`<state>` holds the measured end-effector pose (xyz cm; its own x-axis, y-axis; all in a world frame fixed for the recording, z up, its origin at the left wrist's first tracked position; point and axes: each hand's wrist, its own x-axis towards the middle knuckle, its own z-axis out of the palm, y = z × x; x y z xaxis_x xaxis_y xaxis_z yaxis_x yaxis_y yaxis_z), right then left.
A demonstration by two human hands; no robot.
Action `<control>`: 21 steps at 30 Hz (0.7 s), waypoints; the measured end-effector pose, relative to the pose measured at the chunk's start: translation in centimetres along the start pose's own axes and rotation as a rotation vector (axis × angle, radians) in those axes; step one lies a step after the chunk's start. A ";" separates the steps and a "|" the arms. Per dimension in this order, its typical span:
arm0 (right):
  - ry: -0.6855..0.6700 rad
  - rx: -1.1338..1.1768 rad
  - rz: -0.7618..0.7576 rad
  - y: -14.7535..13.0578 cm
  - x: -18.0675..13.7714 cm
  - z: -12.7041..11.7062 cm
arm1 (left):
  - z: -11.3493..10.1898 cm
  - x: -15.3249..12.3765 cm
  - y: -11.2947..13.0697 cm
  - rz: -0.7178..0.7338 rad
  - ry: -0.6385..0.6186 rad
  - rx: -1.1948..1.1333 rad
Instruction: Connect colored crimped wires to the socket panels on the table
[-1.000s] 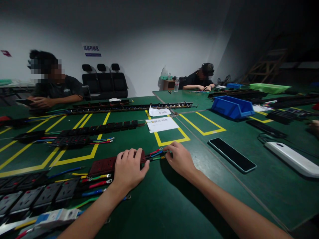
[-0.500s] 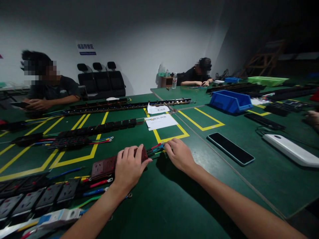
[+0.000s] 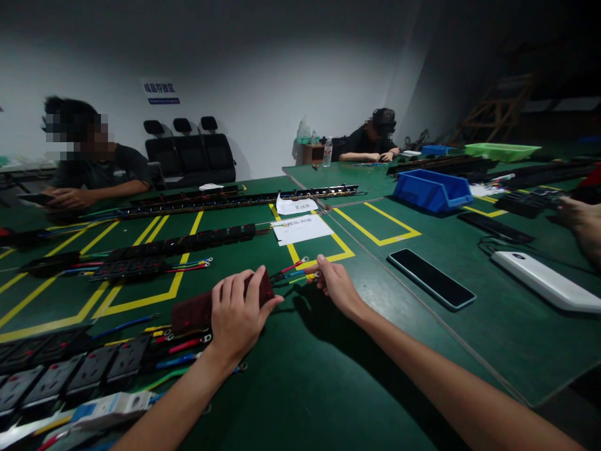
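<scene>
My left hand (image 3: 239,304) is wrapped over a dark red socket strip (image 3: 190,311), its thumb at the right end. The strip is rolled so that its socket faces no longer show. Red, blue and yellow-green wires (image 3: 292,274) with ring terminals stick out of that end. My right hand (image 3: 335,282) is at their tips, with finger and thumb closed on the wires; which one is pinched is hard to make out. The red wire's ring terminal (image 3: 305,260) points up, free of the fingers. Below my left hand lie more black socket strips (image 3: 94,369) with coloured wires.
Paper labels (image 3: 303,230), a phone (image 3: 431,279), a white power bank (image 3: 547,280) and a blue bin (image 3: 432,190) are on the green table (image 3: 300,388). Long black strips (image 3: 188,241) lie beyond. Two people sit across; another person's hand (image 3: 582,225) is at right.
My left hand has rolled the red socket strip, turning its socket faces out of sight. My right hand's fingers have shifted on the wires, and the red wire's terminal now stands apart.
</scene>
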<state>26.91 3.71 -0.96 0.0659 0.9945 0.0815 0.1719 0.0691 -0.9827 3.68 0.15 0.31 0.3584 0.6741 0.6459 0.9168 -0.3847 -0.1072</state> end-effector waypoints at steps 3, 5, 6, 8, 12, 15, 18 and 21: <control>0.056 -0.012 -0.019 0.1 0.2 -0.2 | 0.0 0.1 0.1 0.004 -0.028 -0.016; 0.078 0.035 0.008 0.1 0.3 -0.3 | 0.0 0.1 0.1 0.013 -0.040 -0.027; 0.075 0.082 0.040 0.0 0.4 -0.4 | 0.0 0.1 0.2 0.018 -0.041 -0.032; 0.050 0.200 0.103 -0.1 0.6 -0.5 | 0.0 0.1 0.2 0.024 -0.039 -0.040; -0.009 0.331 0.161 -0.5 0.6 -0.5 | 0.2 0.1 0.2 0.031 -0.010 -0.038; -0.053 0.400 0.239 -0.9 0.2 -0.2 | 0.4 0.1 0.2 0.048 0.036 -0.029; -0.109 0.505 0.292 -1.6 -0.3 -0.1 | 0.5 0.1 0.2 0.052 0.056 -0.026; -0.127 0.559 0.366 -2.2 -0.5 -0.2 | 0.4 0.0 0.2 0.046 0.057 -0.030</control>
<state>26.72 3.05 1.21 -0.0990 0.9607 -0.2592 -0.3757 -0.2773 -0.8843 3.96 0.36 -0.01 0.3884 0.6189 0.6828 0.8936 -0.4338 -0.1151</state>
